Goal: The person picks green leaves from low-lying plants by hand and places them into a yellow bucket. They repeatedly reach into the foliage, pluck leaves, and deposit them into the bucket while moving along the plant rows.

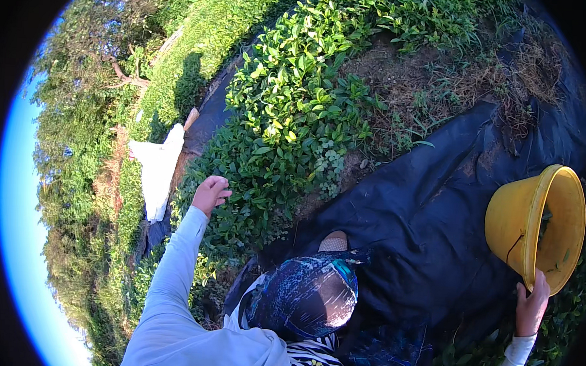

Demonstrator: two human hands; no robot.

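My right hand [532, 302] grips the rim of a yellow plastic bucket [512, 212] at the right of the view. The bucket is tipped on its side, and a few green leaves show inside it. At the left, my left hand [212, 195] hangs at the edge of a leafy green bush [280, 148], its fingers loosely curled. Whether anything small is between those fingers cannot be told. Both my arms wear pale sleeves. My knee in dark patterned cloth [303, 296] is bent below the bush.
Black ground sheeting [413, 227] with folds lies between the bush and the bucket. Dry grass and weeds [513, 84] cover soil at the upper right. A white sack [158, 172] stands beyond my left hand, near more bushes and trees.
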